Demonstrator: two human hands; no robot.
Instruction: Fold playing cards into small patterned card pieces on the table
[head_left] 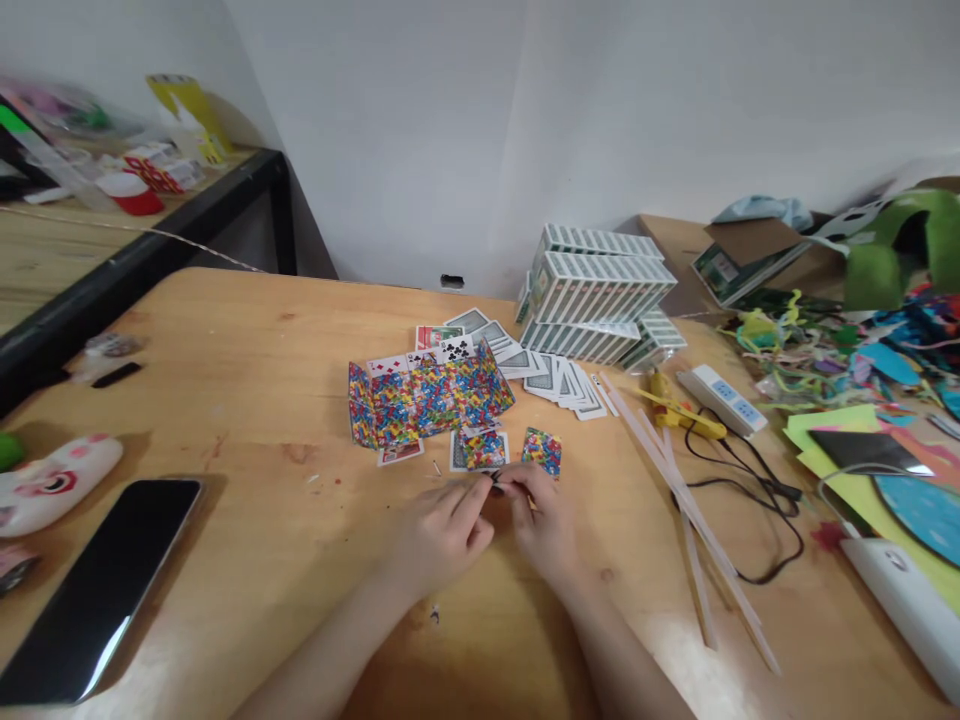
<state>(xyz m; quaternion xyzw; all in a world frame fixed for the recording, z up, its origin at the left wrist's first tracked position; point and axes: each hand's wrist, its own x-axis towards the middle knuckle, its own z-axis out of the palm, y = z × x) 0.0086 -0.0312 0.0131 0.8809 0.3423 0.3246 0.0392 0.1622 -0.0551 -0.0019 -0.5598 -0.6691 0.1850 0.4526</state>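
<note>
My left hand point(448, 527) and my right hand point(541, 520) meet over the table, fingers pinched together around something small and dark that is mostly hidden. Just beyond the fingertips, a playing card point(456, 452) lies with a colourful patterned piece point(484, 450) on top. To the right of it rests another patterned square point(541, 451), close to my right fingers. Farther back stands a folded panel point(431, 398) covered in the same multicoloured pattern, with playing cards point(457, 348) showing along its top edge.
Loose playing cards point(559, 380) spread toward stacked card boxes point(600, 290). On the right are translucent glue sticks point(694, 515), a yellow glue gun point(682, 412), a power strip point(721, 398) and a black cable point(772, 500). A phone point(105, 590) lies at left.
</note>
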